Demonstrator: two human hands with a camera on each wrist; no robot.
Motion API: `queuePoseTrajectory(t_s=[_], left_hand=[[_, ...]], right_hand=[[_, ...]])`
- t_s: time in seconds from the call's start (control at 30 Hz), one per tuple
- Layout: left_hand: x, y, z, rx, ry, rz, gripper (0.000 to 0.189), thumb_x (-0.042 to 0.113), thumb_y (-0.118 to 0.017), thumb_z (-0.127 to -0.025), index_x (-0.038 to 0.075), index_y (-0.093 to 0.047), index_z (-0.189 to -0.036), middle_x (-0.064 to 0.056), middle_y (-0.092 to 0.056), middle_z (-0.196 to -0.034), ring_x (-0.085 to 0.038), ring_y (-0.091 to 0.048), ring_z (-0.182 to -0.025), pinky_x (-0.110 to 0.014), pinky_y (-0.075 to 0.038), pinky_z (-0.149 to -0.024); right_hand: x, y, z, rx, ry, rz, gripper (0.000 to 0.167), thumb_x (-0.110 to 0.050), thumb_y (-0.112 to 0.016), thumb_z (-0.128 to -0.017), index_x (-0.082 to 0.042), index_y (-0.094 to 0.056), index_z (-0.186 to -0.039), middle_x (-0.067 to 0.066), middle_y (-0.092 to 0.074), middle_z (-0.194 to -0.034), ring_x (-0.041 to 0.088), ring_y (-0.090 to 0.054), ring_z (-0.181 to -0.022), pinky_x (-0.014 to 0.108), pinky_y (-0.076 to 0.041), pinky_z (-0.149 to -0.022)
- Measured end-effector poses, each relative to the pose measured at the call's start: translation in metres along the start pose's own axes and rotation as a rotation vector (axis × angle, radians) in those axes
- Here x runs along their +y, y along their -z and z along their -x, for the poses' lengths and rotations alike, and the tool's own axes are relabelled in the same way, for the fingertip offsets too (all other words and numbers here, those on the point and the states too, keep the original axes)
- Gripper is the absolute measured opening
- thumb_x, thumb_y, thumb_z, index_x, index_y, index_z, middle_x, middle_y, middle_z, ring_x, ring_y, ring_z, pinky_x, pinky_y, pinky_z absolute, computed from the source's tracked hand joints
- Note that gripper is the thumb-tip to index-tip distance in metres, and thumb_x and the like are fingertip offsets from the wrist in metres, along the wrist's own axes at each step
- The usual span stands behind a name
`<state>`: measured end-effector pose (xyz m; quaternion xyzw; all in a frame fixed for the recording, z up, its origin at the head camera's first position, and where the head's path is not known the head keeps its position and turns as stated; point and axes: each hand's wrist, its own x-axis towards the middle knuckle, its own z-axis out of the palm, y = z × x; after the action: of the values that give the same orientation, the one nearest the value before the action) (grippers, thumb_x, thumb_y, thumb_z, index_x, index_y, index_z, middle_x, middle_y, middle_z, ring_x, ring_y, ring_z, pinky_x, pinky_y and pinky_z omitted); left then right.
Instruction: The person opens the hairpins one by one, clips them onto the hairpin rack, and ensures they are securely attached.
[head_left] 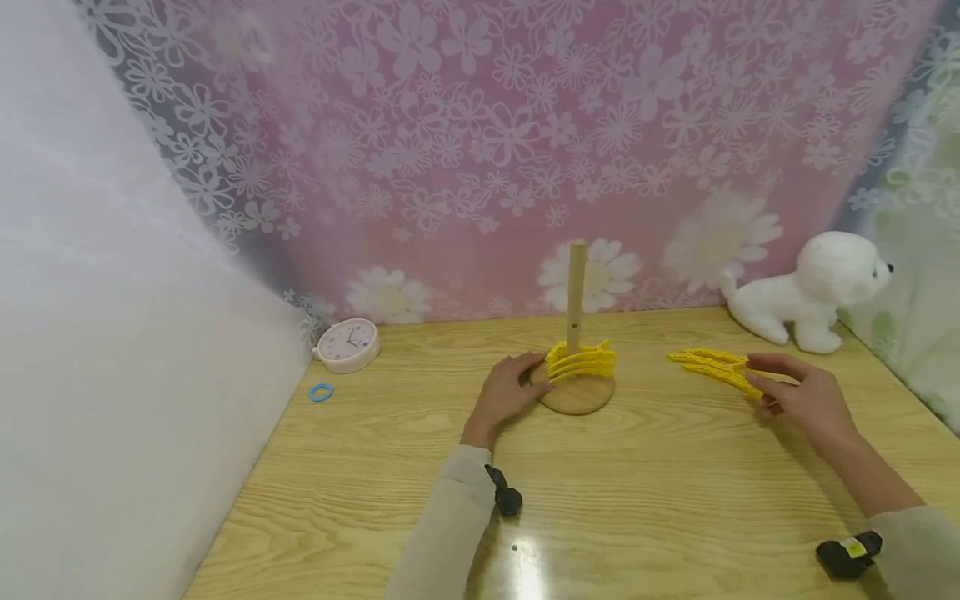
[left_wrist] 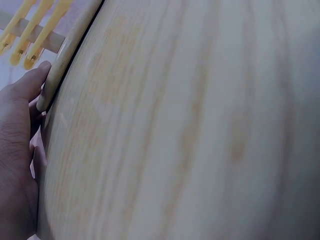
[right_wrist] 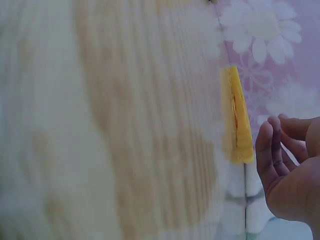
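Observation:
A wooden stand point(head_left: 576, 296) with an upright post and round base point(head_left: 577, 402) carries several curved yellow pieces point(head_left: 581, 361) low around the post. My left hand point(head_left: 506, 390) grips the left edge of the base, thumb at the front and fingers behind. In the left wrist view, the thumb touches the base rim point(left_wrist: 50, 82). More thin yellow pieces point(head_left: 708, 367) lie on the table to the right. My right hand point(head_left: 806, 396) hovers over their right end. In the right wrist view, its loosely bent fingers point(right_wrist: 270, 150) are apart from the yellow stack point(right_wrist: 240, 117).
A round pink clock point(head_left: 348, 344) and a blue ring point(head_left: 321, 392) lie at the table's left. A white plush dog point(head_left: 806, 292) sits at the back right. Floral curtains point(head_left: 487, 150) hang behind the wooden table point(head_left: 637, 500).

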<state>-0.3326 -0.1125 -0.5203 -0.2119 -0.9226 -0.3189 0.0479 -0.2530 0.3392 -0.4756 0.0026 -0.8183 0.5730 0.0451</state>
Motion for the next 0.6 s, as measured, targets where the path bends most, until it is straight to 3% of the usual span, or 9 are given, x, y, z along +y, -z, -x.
queuePoseTrajectory(t_s=[0.1,0.23,0.4,0.53,0.6], left_hand=[[0.002,0.000,0.000,-0.002,-0.006,0.010,0.062,0.052,-0.065,-0.100,0.026,-0.053,-0.155,0.004,-0.053,-0.156,-0.015,-0.043,-0.149,-0.032,-0.019,-0.132],[0.002,0.000,0.000,-0.002,0.000,0.005,0.062,0.051,-0.066,-0.100,0.026,-0.053,-0.155,0.005,-0.053,-0.155,-0.015,-0.043,-0.149,-0.031,-0.019,-0.131],[0.002,0.000,0.000,0.003,-0.011,0.001,0.061,0.049,-0.067,-0.100,0.023,-0.053,-0.154,0.003,-0.054,-0.155,-0.015,-0.043,-0.149,-0.031,-0.019,-0.132],[0.003,0.002,0.001,0.002,-0.009,0.007,0.061,0.048,-0.067,-0.100,0.022,-0.053,-0.154,0.002,-0.054,-0.155,-0.016,-0.043,-0.149,-0.031,-0.018,-0.132],[0.005,0.003,0.002,0.003,-0.007,0.010,0.061,0.048,-0.067,-0.101,0.023,-0.053,-0.154,0.002,-0.054,-0.155,-0.017,-0.043,-0.149,-0.031,-0.017,-0.132]], right_hand=[[0.005,0.009,0.001,0.013,-0.050,0.048,0.023,-0.025,-0.067,-0.104,-0.020,-0.067,-0.127,-0.023,-0.070,-0.093,0.018,-0.069,-0.063,0.031,-0.064,-0.056],[0.011,0.015,0.002,-0.026,-0.097,0.118,0.039,-0.028,-0.063,-0.106,-0.004,-0.060,-0.136,-0.011,-0.071,-0.089,0.017,-0.066,-0.065,0.034,-0.063,-0.055],[0.018,0.017,-0.001,-0.085,-0.093,0.144,0.047,-0.026,-0.067,-0.104,0.003,-0.057,-0.140,-0.005,-0.073,-0.089,0.014,-0.067,-0.068,0.032,-0.062,-0.055],[0.018,0.014,-0.003,-0.090,-0.090,0.234,0.064,-0.030,-0.071,-0.102,0.009,-0.048,-0.147,0.002,-0.073,-0.083,0.012,-0.064,-0.066,0.030,-0.060,-0.054],[0.019,0.013,-0.003,-0.082,-0.072,0.273,0.068,-0.030,-0.074,-0.099,0.009,-0.047,-0.148,-0.004,-0.071,-0.090,0.011,-0.063,-0.065,0.029,-0.060,-0.053]])
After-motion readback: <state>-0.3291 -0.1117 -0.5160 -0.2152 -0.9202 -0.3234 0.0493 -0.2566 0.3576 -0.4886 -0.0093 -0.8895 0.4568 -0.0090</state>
